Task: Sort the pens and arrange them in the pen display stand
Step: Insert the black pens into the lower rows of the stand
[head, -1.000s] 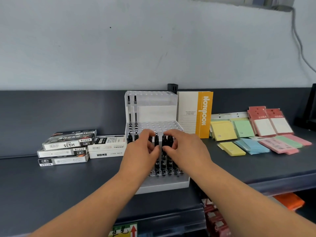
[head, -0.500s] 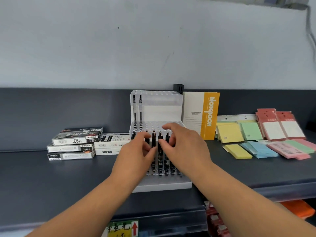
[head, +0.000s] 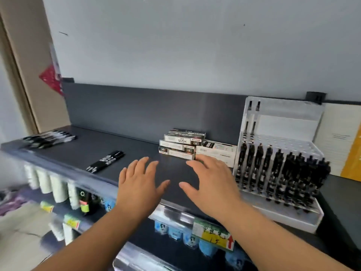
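Head view, done: the front rows of the pen display stand [head: 289,124], at the right end of the shelf [head: 173,171], are packed with black pens [head: 283,169] standing upright. Two more pens [head: 251,122] stand in the tall back tier.
Head view, left to do: I judge the task roughly half finished. Many holes behind the front rows are bare. A small bundle of loose pens [head: 106,161] lies near the shelf's front edge, and a bigger heap [head: 48,138] lies at its far left corner.
My hands: my left hand [head: 139,184] and right hand [head: 211,180] hover over the shelf's front edge, fingers spread wide and straight, holding nothing.
Stand: white rigid plastic, stepped, with a grid of round holes.
Pens: slim, glossy black barrels with light printing; motion blur hides the details.
Boxes: flat printed card pen boxes [head: 182,146] are stacked just left of the stand.
Shelf: dark grey, smooth and matte.
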Tool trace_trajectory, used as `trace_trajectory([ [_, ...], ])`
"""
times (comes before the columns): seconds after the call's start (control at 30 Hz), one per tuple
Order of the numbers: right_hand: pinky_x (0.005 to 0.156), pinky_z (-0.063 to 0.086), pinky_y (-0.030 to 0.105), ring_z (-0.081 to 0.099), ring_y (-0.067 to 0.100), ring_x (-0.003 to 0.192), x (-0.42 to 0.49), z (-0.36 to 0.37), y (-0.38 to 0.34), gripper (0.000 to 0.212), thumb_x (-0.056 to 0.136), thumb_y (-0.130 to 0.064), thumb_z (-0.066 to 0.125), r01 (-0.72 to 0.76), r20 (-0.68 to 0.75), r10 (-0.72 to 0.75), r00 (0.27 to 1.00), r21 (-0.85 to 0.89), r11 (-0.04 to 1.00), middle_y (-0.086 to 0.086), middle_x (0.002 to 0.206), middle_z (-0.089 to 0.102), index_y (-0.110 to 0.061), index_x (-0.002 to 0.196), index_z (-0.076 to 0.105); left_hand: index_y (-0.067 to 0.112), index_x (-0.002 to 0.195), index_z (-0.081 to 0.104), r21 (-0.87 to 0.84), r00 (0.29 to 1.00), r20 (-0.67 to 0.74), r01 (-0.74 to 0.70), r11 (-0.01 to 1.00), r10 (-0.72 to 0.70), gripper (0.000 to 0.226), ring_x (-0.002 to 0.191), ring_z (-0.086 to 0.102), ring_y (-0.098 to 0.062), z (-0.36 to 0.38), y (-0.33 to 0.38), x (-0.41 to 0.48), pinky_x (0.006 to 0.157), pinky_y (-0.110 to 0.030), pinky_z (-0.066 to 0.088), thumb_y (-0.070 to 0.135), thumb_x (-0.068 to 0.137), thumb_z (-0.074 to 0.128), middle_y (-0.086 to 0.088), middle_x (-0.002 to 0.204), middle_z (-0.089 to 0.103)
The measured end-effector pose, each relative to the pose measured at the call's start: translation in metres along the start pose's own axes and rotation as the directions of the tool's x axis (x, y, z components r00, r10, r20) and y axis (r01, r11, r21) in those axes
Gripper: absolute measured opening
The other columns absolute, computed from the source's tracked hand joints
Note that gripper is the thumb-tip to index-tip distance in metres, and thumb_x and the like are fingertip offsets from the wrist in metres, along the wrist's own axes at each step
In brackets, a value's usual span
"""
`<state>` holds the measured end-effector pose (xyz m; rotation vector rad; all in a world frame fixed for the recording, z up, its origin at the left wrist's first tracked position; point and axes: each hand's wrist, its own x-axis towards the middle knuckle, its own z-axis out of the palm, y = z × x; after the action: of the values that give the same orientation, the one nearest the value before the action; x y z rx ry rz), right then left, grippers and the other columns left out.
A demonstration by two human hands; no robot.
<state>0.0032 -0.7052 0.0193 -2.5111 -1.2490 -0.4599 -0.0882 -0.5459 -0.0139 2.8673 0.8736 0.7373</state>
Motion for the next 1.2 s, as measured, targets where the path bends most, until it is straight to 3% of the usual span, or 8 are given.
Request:
trace_trajectory([
  [0.33,0.120,0.012,0.039,0.019,0.013,0.144,0.049,0.066,-0.115,0.063,0.091,-0.064,0.040,0.029,0.072,-0.032,0.997,0.042,0.999,-0.008,0.156,0.023,-0.036,0.146,0.032,0.031,0.144,0.034,0.041,0.992,-0.016,0.128,0.991,-0.127,0.065,0.143,0.022,-0.018,-0.017,-0.150,-0.009,0.117,-0.039,0.018,0.066,0.089,0.035,0.005,0.152,0.028],
  [0.63,0.119,0.016,0.034,0.021,0.010,0.143,0.108,0.128,-0.216,0.059,0.091,-0.063,0.042,-0.153,0.122,0.136,0.983,0.141,0.978,-0.011,0.155,0.026,-0.037,0.144,0.036,0.031,0.145,0.028,0.001,0.994,0.078,0.081,0.997,-0.080,0.063,0.144,0.018,-0.017,-0.016,-0.280,0.040,0.117,-0.038,0.015,0.063,0.092,0.034,0.005,0.155,0.022],
  [0.8,0.117,0.021,0.032,0.026,0.010,0.141,0.129,0.143,-0.232,0.057,0.093,-0.061,0.042,-0.231,0.174,0.204,0.963,0.155,0.960,-0.012,0.153,0.029,-0.036,0.143,0.037,0.028,0.144,0.033,-0.097,0.989,0.147,0.047,0.994,-0.033,0.060,0.140,0.026,-0.017,-0.003,-0.300,0.076,0.114,-0.036,0.025,0.058,0.093,0.039,0.005,0.152,0.028],
  [1.0,0.107,0.037,0.038,0.045,0.017,0.127,0.175,0.153,-0.227,0.050,0.091,-0.058,0.049,-0.292,0.232,0.244,0.942,0.203,0.935,-0.009,0.140,0.047,-0.035,0.135,0.047,0.021,0.136,0.048,-0.281,0.933,0.359,0.124,0.952,-0.016,0.052,0.121,0.051,-0.019,0.023,-0.284,0.134,0.096,-0.031,0.043,0.050,0.092,0.051,-0.002,0.138,0.050],
  [1.2,0.102,0.040,0.040,0.044,0.026,0.123,0.219,0.171,-0.208,0.041,0.096,-0.050,0.045,-0.277,0.378,0.216,0.900,0.113,0.954,0.003,0.133,0.044,-0.040,0.135,0.047,0.019,0.099,0.063,-0.205,0.877,0.480,0.110,0.973,0.002,0.034,0.103,0.063,-0.021,0.037,-0.265,0.170,0.088,-0.033,0.050,0.049,0.083,0.063,-0.004,0.111,0.069],
])
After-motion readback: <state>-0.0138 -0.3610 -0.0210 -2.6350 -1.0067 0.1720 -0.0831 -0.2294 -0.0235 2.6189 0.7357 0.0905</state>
